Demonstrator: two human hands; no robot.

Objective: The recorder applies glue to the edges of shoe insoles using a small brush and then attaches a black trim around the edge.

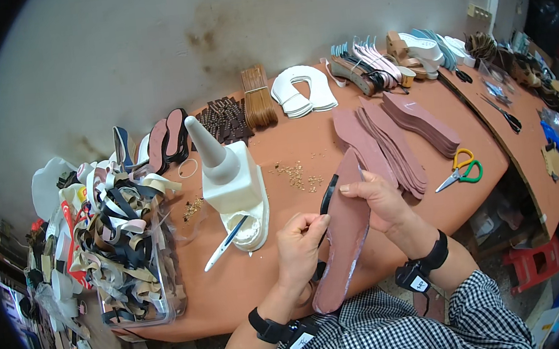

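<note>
A long dusty-pink shoe insole is held up over the near edge of the table, its pale edge marked with white smears. My right hand grips its right side near the upper part, thumb on top. At the insole's left edge, my left hand is closed in a pinch on a narrow black strip, whose upper end sticks up beside the insole. Just left of my hands stands a white glue pot with a grey cone; a white-and-blue brush rests on its open front.
Pink insole stacks lie beyond my right hand, near scissors with yellow and green handles. On the left is a clear bin heaped with strap scraps. White U-shaped pieces and brown strips line the wall side.
</note>
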